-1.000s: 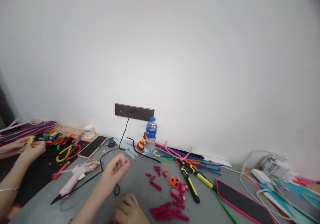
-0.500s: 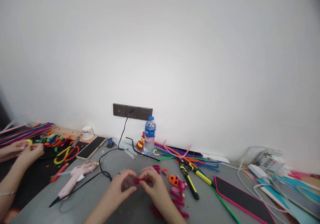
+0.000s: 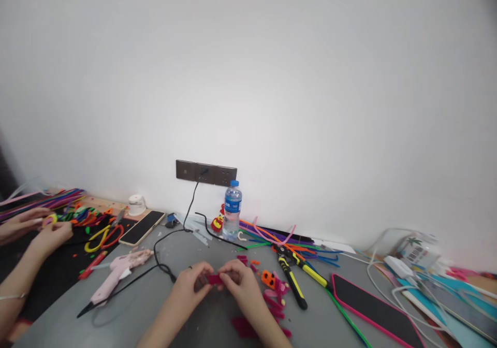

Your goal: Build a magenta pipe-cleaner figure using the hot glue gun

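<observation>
our left hand (image 3: 194, 281) and right hand (image 3: 239, 281) pinched a strip (image 3: 214, 279) short of the table's (image 3: 124, 314) back edge; seemingly shaping, next needing steadiness

A head-worn camera faces the wall (image 3: 248, 78) across the table (image 3: 322, 327).

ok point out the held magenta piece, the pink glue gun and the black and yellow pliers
Magenta piece (image 3: 214, 279): head view, on its middle
Pink glue gun (image 3: 111, 280): head view, on its handle
Pliers (image 3: 293, 281): head view, on the nearer handle
</observation>
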### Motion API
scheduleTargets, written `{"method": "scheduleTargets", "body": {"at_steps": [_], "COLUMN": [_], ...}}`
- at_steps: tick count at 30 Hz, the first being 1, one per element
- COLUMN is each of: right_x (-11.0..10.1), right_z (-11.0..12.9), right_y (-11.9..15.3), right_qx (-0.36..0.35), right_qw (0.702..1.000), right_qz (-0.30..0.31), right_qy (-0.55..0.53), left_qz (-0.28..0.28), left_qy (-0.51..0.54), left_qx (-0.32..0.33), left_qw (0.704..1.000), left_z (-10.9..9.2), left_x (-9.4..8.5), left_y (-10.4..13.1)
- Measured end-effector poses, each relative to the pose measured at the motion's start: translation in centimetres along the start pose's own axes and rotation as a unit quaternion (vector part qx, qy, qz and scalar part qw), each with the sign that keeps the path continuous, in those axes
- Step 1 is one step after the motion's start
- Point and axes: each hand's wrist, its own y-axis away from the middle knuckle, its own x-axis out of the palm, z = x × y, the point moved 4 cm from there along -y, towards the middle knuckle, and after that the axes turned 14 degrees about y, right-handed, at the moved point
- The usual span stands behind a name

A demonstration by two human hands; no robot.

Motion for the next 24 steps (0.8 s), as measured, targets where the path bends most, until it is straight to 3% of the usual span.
{"method": "scheduleTargets", "body": {"at_steps": [8,12,16,19,24], "right_x": [-0.1,-0.9,-1.5,-1.0,-0.2], "right_z": [0.1,0.3,1.9,2.9,2.8], "right_y": [0.1,0.1,0.4,0.8,1.0], "right_qx": [0.019,-0.009,-0.104,-0.156,-0.162], "right_qw": [0.999,0.996,0.971,0.960,0.957], "right_qz": [0.017,-0.050,-0.105,-0.072,-0.027], "right_qy": [0.022,0.073,0.190,0.220,0.239], "left_qz": [0.000,-0.022,-0.042,-0.051,-0.063], "left_qy": [0.029,0.084,0.111,0.100,0.093], "left_qx": [-0.015,-0.013,0.007,0.037,0.051], "left_qw": [0.999,0.996,0.993,0.993,0.992], "left_z": [-0.4,0.4,0.7,0.5,0.0], "left_x": [0.4,0.3,0.1,0.0,0.1], "left_y": [0.2,0.1,-0.1,-0.1,0.1]}}
